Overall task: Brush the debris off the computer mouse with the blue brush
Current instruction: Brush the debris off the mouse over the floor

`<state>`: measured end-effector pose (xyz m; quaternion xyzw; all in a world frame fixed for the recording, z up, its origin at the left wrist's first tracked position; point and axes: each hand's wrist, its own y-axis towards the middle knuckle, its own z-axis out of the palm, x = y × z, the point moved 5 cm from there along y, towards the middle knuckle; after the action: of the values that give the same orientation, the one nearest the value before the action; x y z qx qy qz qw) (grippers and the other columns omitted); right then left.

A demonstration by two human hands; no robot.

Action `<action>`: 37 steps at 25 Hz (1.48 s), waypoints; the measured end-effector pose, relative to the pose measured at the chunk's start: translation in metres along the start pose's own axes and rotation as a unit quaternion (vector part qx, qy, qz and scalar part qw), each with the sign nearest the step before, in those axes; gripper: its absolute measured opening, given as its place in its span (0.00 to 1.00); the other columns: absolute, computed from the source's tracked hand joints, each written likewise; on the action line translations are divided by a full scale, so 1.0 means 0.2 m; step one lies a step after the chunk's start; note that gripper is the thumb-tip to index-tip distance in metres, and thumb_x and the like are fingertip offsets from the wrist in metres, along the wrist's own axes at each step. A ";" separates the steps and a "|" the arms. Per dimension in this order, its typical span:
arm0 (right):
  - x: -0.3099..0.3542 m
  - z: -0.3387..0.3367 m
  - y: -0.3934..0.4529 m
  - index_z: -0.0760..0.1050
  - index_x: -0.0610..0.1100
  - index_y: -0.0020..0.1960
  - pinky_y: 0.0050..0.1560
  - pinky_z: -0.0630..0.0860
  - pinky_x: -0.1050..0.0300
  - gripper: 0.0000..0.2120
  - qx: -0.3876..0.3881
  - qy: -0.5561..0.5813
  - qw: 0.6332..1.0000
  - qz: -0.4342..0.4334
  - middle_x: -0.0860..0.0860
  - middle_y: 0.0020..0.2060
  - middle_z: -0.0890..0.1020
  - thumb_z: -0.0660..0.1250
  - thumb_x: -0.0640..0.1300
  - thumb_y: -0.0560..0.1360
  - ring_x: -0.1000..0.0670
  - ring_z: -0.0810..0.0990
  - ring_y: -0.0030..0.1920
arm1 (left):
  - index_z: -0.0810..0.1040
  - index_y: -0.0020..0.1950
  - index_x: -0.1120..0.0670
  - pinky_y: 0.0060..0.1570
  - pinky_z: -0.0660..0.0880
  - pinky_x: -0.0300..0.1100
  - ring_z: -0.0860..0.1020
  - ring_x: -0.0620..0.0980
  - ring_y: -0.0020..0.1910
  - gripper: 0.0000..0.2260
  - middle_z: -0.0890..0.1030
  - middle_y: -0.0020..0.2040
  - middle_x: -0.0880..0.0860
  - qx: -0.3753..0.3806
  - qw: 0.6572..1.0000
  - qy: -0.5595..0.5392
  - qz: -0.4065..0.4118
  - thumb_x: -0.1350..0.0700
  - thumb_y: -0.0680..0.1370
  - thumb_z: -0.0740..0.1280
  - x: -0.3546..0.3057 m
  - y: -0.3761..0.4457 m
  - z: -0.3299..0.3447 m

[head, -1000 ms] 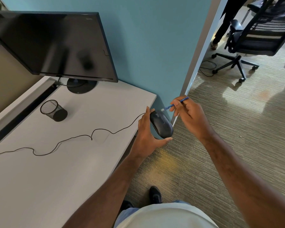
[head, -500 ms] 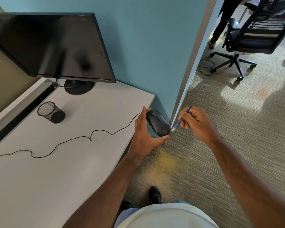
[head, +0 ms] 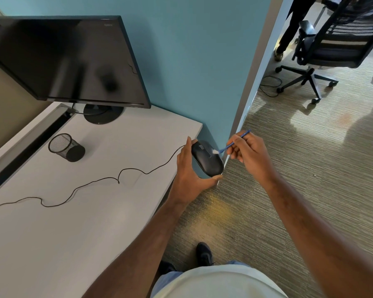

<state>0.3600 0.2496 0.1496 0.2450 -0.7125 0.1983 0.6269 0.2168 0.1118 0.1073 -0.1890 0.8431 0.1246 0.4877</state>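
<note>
My left hand (head: 188,168) grips a black computer mouse (head: 207,161), held in the air just past the right edge of the white desk (head: 73,211). The mouse's thin black cable (head: 108,179) trails left across the desk. My right hand (head: 249,152) pinches a thin blue brush (head: 235,141) by its handle. The brush's white bristle tip rests on the mouse's upper right side, near the scroll wheel.
A black monitor (head: 67,59) stands at the back of the desk, with a black mesh pen cup (head: 65,147) in front of it. A teal partition (head: 202,61) ends just behind the mouse. On the carpet beyond are an office chair (head: 332,44) and a standing person's legs (head: 289,29).
My right hand swept the brush from the mouse's top down past its lower right edge, then came back up; the bristles now touch the upper right side. My left hand held the mouse throughout.
</note>
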 end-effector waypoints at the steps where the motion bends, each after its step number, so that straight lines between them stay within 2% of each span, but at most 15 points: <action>1: 0.00 -0.01 -0.02 0.77 0.29 0.49 0.31 0.73 0.67 0.12 0.008 -0.004 1.000 0.001 0.37 0.35 0.82 0.60 0.35 0.85 0.54 0.78 0.31 | 0.44 0.83 0.48 0.74 0.59 0.41 0.58 0.44 0.78 0.60 0.58 0.80 0.47 -0.002 1.000 -0.001 -0.005 0.37 0.64 0.79 0.01 0.01 -0.01; 4: -0.01 -0.05 -0.06 0.80 0.36 0.44 0.31 0.74 0.60 0.12 0.045 -0.064 0.997 -0.006 0.40 0.33 0.83 0.61 0.34 0.84 0.47 0.77 0.30 | 0.44 0.83 0.48 0.75 0.59 0.44 0.56 0.45 0.79 0.60 0.56 0.81 0.48 -0.002 1.000 0.003 -0.017 0.37 0.64 0.80 0.03 0.02 -0.01; 6: 0.02 -0.07 -0.07 0.80 0.36 0.44 0.31 0.74 0.59 0.12 0.031 -0.082 0.996 -0.027 0.42 0.33 0.83 0.62 0.34 0.83 0.43 0.77 0.30 | 0.43 0.83 0.47 0.76 0.59 0.45 0.55 0.45 0.79 0.59 0.56 0.81 0.47 0.005 1.000 0.006 -0.014 0.39 0.65 0.81 0.02 0.02 -0.01; 10: 0.14 -0.01 -0.03 0.80 0.35 0.53 0.38 0.76 0.68 0.10 0.015 -0.109 0.989 -0.095 0.44 0.41 0.85 0.61 0.38 0.85 0.57 0.82 0.36 | 0.45 0.83 0.48 0.76 0.60 0.45 0.57 0.44 0.78 0.59 0.58 0.80 0.46 0.007 1.000 0.011 -0.005 0.41 0.65 0.82 -0.01 0.01 0.02; 11: 0.16 0.03 -0.02 0.80 0.37 0.55 0.40 0.78 0.66 0.10 0.034 -0.133 0.985 -0.102 0.46 0.42 0.86 0.61 0.40 0.85 0.58 0.83 0.39 | 0.45 0.83 0.48 0.76 0.60 0.46 0.57 0.44 0.78 0.59 0.58 0.79 0.46 0.007 1.000 0.008 -0.006 0.41 0.65 0.82 -0.01 0.01 0.02; 13: 0.18 0.09 -0.02 0.80 0.44 0.55 0.44 0.83 0.53 0.08 0.078 -0.189 0.973 -0.104 0.53 0.43 0.86 0.62 0.43 0.85 0.52 0.86 0.42 | 0.45 0.83 0.48 0.76 0.59 0.47 0.56 0.43 0.78 0.58 0.57 0.80 0.45 0.004 1.000 0.003 -0.009 0.42 0.66 0.81 -0.02 0.02 0.02; 14: 0.18 0.10 -0.03 0.79 0.48 0.52 0.42 0.83 0.47 0.07 0.094 -0.215 0.966 -0.113 0.54 0.42 0.85 0.62 0.43 0.84 0.48 0.85 0.40 | 0.45 0.83 0.48 0.76 0.58 0.47 0.56 0.43 0.78 0.58 0.57 0.80 0.45 0.002 1.000 0.003 -0.011 0.42 0.66 0.81 -0.02 0.03 0.01; 16: 0.19 0.10 -0.05 0.78 0.53 0.47 0.33 0.78 0.44 0.12 0.106 -0.239 0.956 -0.130 0.56 0.37 0.83 0.64 0.39 0.83 0.47 0.81 0.32 | 0.44 0.83 0.48 0.76 0.58 0.47 0.55 0.45 0.79 0.59 0.56 0.81 0.47 0.000 1.000 0.003 -0.015 0.42 0.66 0.81 -0.01 0.03 0.00; 19: 0.16 0.08 -0.08 0.79 0.52 0.43 0.24 0.67 0.49 0.13 0.118 -0.238 0.958 -0.111 0.51 0.31 0.81 0.64 0.37 0.81 0.46 0.72 0.24 | 0.44 0.83 0.47 0.77 0.59 0.51 0.55 0.47 0.79 0.59 0.57 0.81 0.48 -0.005 1.000 0.004 -0.025 0.40 0.65 0.81 0.02 0.03 -0.02; 21: 0.12 0.07 -0.11 0.79 0.46 0.42 0.25 0.64 0.57 0.10 0.136 -0.259 0.951 -0.104 0.48 0.28 0.79 0.64 0.38 0.80 0.53 0.69 0.24 | 0.44 0.83 0.47 0.77 0.60 0.51 0.56 0.47 0.79 0.59 0.57 0.81 0.48 -0.006 1.000 0.006 -0.028 0.40 0.65 0.81 0.03 0.03 -0.03; 24: 0.11 0.03 -0.13 0.80 0.43 0.42 0.27 0.63 0.66 0.09 0.122 -0.264 0.953 -0.089 0.47 0.28 0.78 0.65 0.36 0.80 0.55 0.69 0.24 | 0.43 0.83 0.46 0.76 0.60 0.47 0.56 0.46 0.79 0.60 0.57 0.81 0.48 -0.004 1.000 0.006 -0.031 0.41 0.65 0.82 0.02 0.03 -0.04; 27: 0.15 -0.01 -0.10 0.81 0.44 0.46 0.23 0.66 0.56 0.09 0.048 -0.234 0.965 -0.107 0.46 0.30 0.80 0.65 0.37 0.82 0.51 0.71 0.23 | 0.43 0.83 0.47 0.75 0.58 0.46 0.54 0.46 0.79 0.60 0.56 0.81 0.47 0.004 1.000 0.012 -0.021 0.41 0.65 0.82 0.01 0.04 -0.03; 30: 0.22 0.08 -0.07 0.80 0.47 0.54 0.35 0.80 0.44 0.07 0.060 -0.223 0.964 -0.135 0.57 0.43 0.85 0.63 0.44 0.85 0.41 0.84 0.36 | 0.43 0.83 0.48 0.74 0.57 0.44 0.54 0.44 0.79 0.61 0.55 0.81 0.48 0.010 1.000 0.016 -0.016 0.42 0.65 0.82 0.01 0.02 -0.02; 33: 0.26 0.22 -0.04 0.79 0.48 0.58 0.49 0.78 0.66 0.08 0.135 -0.262 0.946 -0.138 0.62 0.49 0.82 0.61 0.45 0.86 0.59 0.84 0.48 | 0.45 0.83 0.53 0.74 0.61 0.47 0.58 0.45 0.76 0.61 0.61 0.79 0.50 -0.003 1.000 0.022 0.000 0.43 0.64 0.83 -0.01 0.01 -0.01; 37: 0.24 0.31 -0.03 0.79 0.46 0.61 0.52 0.77 0.67 0.11 0.154 -0.351 0.908 -0.169 0.53 0.52 0.83 0.60 0.48 0.86 0.57 0.81 0.50 | 0.47 0.83 0.58 0.71 0.62 0.42 0.63 0.50 0.76 0.61 0.67 0.76 0.53 -0.018 0.999 0.027 0.019 0.36 0.63 0.79 -0.02 0.03 -0.02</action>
<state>0.3096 0.2021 0.1882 0.5088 -0.7951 0.0980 0.3151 0.2132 0.1166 0.1137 -0.1849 0.8571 0.1436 0.4589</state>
